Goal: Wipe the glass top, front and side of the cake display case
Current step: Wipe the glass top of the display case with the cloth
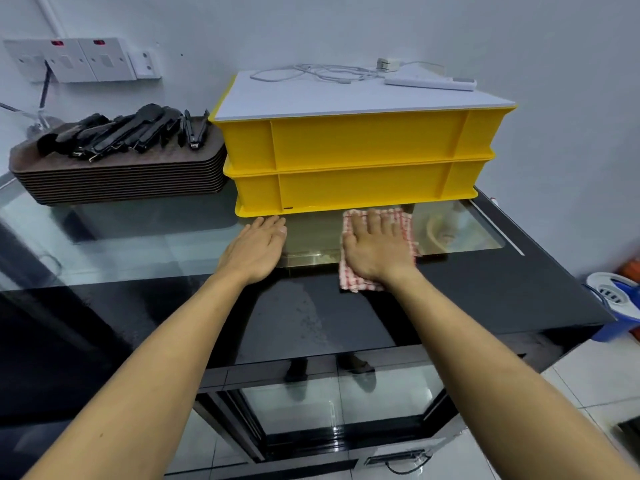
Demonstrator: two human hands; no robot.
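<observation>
Both hands flat on the glass top of the cake display case [138,244], just in front of two stacked yellow crates [356,161].

The right hand [377,251] presses a red-and-white checked cloth [349,271] onto the glass with fingers straight; the left hand [256,251] rests open and bare beside it. The upper crate is covered by a white board [329,95] carrying a cable and a power strip [429,82], so what the crates hold is hidden. A stack of brown trays [117,181] holds black tongs [124,131]. A blue bucket [620,306] is cut off at the right edge.
</observation>
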